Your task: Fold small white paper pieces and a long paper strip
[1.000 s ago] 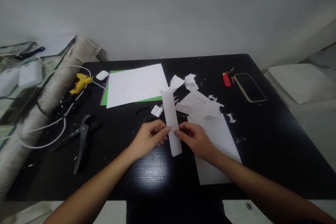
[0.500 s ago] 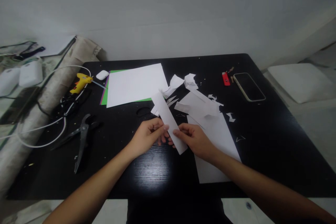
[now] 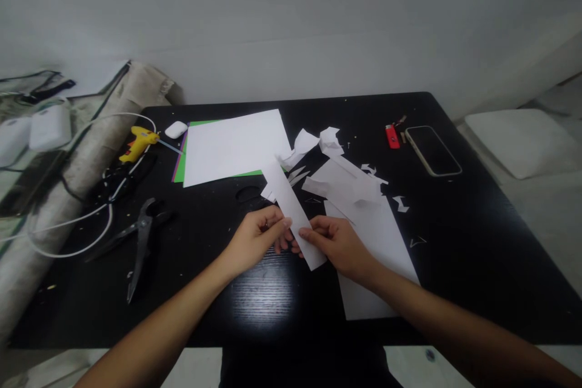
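Between my two hands a white paper strip (image 3: 291, 209) is held above the black table, slanting from upper left to lower right. My left hand (image 3: 261, 233) pinches its left edge, thumb on top. On the opposite edge, lower down, my right hand (image 3: 334, 242) grips it the same way. Several fingertips show below the strip, partly hidden by it. Beyond my hands lie crumpled paper scraps (image 3: 331, 141) and cut pieces (image 3: 352, 185), with scissors blades (image 3: 297, 176) showing beside the strip. Under my right wrist rests a white sheet (image 3: 366, 291).
A stack of white paper (image 3: 231, 148) over green and purple sheets lies at the back left. Left of it are a yellow glue gun (image 3: 139, 144), a white earbud case (image 3: 176, 130), cables and black pliers (image 3: 144, 230). A red lighter (image 3: 391, 136) and a phone (image 3: 433, 150) sit back right.
Both hands keep their hold on the paper strip, which has barely moved. The whole view has shifted very slightly.
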`<action>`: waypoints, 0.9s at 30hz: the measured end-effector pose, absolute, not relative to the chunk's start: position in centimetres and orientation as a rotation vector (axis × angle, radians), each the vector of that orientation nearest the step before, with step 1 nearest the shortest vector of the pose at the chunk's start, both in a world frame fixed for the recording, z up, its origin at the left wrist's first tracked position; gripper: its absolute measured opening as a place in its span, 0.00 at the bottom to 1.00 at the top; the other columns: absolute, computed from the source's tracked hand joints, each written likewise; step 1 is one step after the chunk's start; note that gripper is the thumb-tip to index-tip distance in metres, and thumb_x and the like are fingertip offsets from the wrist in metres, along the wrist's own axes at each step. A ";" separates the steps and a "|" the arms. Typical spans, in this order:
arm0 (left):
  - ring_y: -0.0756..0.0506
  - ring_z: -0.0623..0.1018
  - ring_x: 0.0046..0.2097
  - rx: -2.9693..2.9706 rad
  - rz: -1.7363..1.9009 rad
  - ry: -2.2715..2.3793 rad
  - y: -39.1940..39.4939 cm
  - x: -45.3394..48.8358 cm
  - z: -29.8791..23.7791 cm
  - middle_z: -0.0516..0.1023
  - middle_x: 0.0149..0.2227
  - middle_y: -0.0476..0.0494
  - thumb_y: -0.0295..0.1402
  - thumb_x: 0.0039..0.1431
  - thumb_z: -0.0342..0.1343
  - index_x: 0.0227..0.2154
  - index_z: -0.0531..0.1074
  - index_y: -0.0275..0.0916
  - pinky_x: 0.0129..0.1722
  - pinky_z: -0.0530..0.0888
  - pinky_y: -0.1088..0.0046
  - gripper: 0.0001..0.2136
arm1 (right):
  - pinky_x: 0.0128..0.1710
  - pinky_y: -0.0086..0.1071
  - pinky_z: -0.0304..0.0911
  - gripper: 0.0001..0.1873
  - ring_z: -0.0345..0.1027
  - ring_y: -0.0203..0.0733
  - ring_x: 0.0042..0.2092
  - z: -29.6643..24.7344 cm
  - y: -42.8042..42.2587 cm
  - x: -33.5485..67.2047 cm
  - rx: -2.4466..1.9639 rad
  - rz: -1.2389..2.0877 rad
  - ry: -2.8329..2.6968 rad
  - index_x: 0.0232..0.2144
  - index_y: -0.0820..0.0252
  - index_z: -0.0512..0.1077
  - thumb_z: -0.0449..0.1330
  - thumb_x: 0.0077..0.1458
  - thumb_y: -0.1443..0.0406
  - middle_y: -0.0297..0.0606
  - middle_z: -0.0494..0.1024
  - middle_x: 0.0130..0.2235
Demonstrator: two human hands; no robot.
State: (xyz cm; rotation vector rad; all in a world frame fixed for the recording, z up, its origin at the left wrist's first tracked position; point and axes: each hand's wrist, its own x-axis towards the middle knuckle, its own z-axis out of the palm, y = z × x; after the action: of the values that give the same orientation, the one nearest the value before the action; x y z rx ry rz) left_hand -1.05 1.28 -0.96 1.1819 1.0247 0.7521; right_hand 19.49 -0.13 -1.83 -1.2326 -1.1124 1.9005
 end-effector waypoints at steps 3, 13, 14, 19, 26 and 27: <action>0.51 0.78 0.26 1.200 0.731 1.017 1.2 -1.0 -1.1 0.80 0.27 0.45 0.46 0.64 0.63 0.31 0.75 0.35 0.25 0.75 0.77 0.17 | 0.37 0.36 0.75 0.20 0.83 0.45 0.35 -1.9 -0.3 19.5 -1.267 1.848 -1.179 0.34 0.59 0.79 0.69 0.56 0.48 0.39 0.87 0.34; 0.51 0.76 0.23 1.247 0.772 1.104 1.5 -1.4 -0.8 0.77 0.23 0.49 0.47 0.62 0.64 0.27 0.74 0.36 0.25 0.76 0.76 0.18 | 0.41 0.42 0.79 0.22 0.84 0.49 0.35 -2.0 -0.4 19.2 -1.220 2.014 -1.039 0.33 0.59 0.77 0.70 0.54 0.47 0.39 0.86 0.32; 0.51 0.76 0.23 1.249 0.772 1.107 1.5 -1.4 -0.8 0.77 0.23 0.49 0.47 0.63 0.63 0.27 0.74 0.36 0.25 0.76 0.75 0.18 | 0.41 0.43 0.79 0.22 0.84 0.49 0.34 -2.0 -0.4 19.2 -1.226 2.016 -1.032 0.33 0.59 0.77 0.71 0.54 0.47 0.39 0.86 0.32; 0.50 0.78 0.24 1.264 0.777 1.107 1.4 -1.4 -1.0 0.78 0.24 0.48 0.46 0.63 0.63 0.27 0.74 0.35 0.27 0.78 0.75 0.18 | 0.41 0.40 0.78 0.21 0.84 0.47 0.35 -2.2 -0.3 19.3 -1.218 2.005 -1.040 0.32 0.59 0.77 0.72 0.53 0.48 0.39 0.86 0.31; 0.50 0.78 0.25 1.248 0.777 1.104 1.4 -1.3 -1.1 0.78 0.25 0.47 0.48 0.63 0.63 0.28 0.75 0.35 0.27 0.78 0.75 0.19 | 0.41 0.41 0.77 0.19 0.83 0.48 0.35 -2.2 -0.3 19.3 -1.227 1.958 -1.100 0.32 0.58 0.78 0.71 0.55 0.48 0.38 0.86 0.31; 0.50 0.78 0.25 1.242 0.782 1.102 1.4 -1.3 -1.1 0.78 0.25 0.47 0.48 0.63 0.63 0.28 0.75 0.35 0.27 0.78 0.75 0.19 | 0.41 0.41 0.77 0.19 0.83 0.48 0.36 -2.2 -0.3 19.3 -1.230 1.954 -1.100 0.32 0.57 0.77 0.71 0.54 0.48 0.38 0.86 0.31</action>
State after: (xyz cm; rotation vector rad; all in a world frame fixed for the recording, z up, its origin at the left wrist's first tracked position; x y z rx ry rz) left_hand -1.29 1.43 -1.07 1.2421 1.1021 0.7818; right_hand 19.34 -0.28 -2.21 -1.2296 -1.1002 1.9543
